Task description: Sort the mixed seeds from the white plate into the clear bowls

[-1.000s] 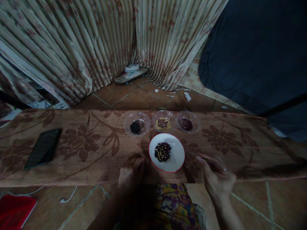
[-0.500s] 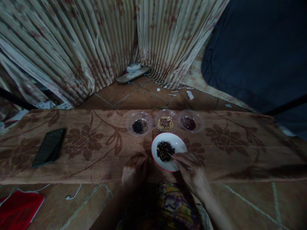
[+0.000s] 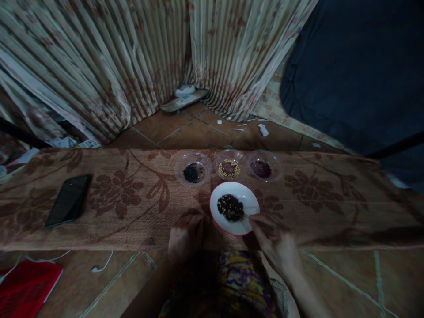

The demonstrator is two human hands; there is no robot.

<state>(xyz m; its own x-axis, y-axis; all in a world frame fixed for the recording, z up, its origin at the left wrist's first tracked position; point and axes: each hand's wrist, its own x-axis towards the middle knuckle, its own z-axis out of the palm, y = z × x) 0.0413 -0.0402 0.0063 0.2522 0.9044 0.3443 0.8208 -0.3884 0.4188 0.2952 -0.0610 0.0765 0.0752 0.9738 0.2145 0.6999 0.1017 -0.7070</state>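
A white bowl with a red rim (image 3: 251,201) stands near the table's front edge. Inside it lies a heap of mixed dark and yellow beans (image 3: 230,207). My right hand (image 3: 273,232) is closed around a thin metal utensil (image 3: 246,216), probably a spoon, whose far end reaches the beans at the bowl's right side. My left hand (image 3: 186,232) rests on the cloth left of the bowl, fingers curled in, with nothing visible in it. Behind the bowl are three clear plastic bowls: one with black beans (image 3: 191,172), one with yellow beans (image 3: 229,169), one with dark red beans (image 3: 261,168).
A patterned brown cloth (image 3: 115,194) covers the long, narrow table. A black phone (image 3: 68,200) lies at the left. Beyond the table are a skateboard (image 3: 184,101), striped curtains (image 3: 142,53) and small white scraps on the tiled floor. A red bag-like item (image 3: 28,287) lies at lower left.
My right hand has drawn slightly right with the utensil, from within the heap to its right edge. The beans have shifted, and more yellow ones show. My left hand stays put.
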